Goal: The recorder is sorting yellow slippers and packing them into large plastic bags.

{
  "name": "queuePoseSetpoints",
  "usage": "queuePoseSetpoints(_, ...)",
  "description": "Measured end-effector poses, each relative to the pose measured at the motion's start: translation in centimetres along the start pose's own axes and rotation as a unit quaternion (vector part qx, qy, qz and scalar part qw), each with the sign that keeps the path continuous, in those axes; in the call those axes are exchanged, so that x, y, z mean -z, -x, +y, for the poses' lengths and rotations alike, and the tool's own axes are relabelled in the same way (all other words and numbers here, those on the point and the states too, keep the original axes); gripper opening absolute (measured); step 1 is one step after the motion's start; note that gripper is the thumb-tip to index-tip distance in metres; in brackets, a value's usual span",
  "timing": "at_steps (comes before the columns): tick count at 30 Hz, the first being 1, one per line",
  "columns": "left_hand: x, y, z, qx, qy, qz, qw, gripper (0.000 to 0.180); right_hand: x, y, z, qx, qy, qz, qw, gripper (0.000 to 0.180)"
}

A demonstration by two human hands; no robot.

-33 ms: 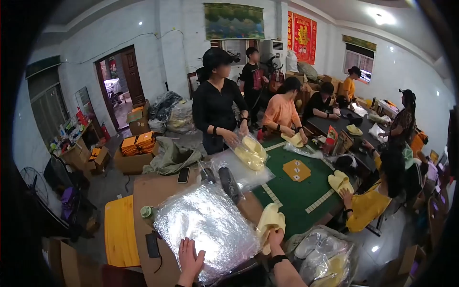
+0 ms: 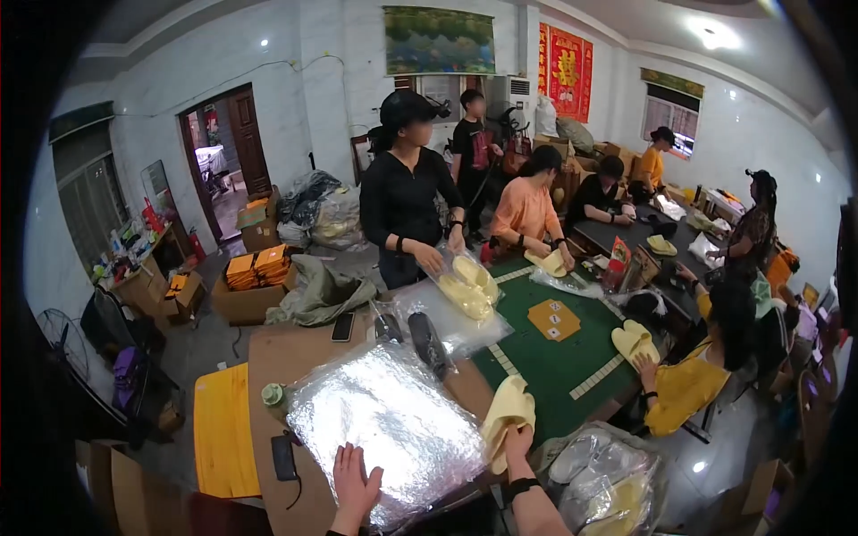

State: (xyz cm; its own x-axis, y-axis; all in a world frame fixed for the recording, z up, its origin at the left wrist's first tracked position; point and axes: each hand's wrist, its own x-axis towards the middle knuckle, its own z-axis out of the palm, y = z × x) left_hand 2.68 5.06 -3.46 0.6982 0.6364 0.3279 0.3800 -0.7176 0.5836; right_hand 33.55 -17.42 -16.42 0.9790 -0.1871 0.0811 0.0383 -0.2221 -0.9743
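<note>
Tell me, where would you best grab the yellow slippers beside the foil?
Probably the slippers' near right edge, coming from the person's side: the right hand holds them there, and that edge faces it, while the foil lies close on their left.

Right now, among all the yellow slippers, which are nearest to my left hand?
The yellow slippers in your right hand, beside the silver sheet; the others in view are farther from your left hand.

Open door [image 2: 247, 134], red poster [image 2: 566, 76]
The poster hangs right of a landscape picture [image 2: 439, 41]; orange packets [image 2: 257, 270] sit in a cardboard box [image 2: 245, 309] beside a crumpled cloth [image 2: 323, 293].
</note>
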Motion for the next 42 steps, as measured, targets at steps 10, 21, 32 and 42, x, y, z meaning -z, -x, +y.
queuePoseSetpoints(10,0.0,-0.1,0.0,-0.001,-0.021,-0.016,1.0,0.066,2.6,6.2,-19.7,0.233,-0.012,-0.225,0.946,0.024)
queuePoseSetpoints(21,0.7,-1.0,-1.6,-0.015,-0.057,-0.171,0.983,0.099,-4.4,13.1,-17.4,0.273,0.27,-0.349,0.855,0.029)
queuePoseSetpoints(32,0.6,-0.5,-1.9,-0.027,-0.086,-0.193,0.977,0.106,4.4,6.3,-12.9,0.159,0.199,-0.171,0.952,0.025)
queuePoseSetpoints(42,3.9,-1.6,3.2,-0.161,-0.167,-0.159,0.96,0.067,12.2,8.0,-9.7,0.131,-0.081,-0.17,0.973,0.03)
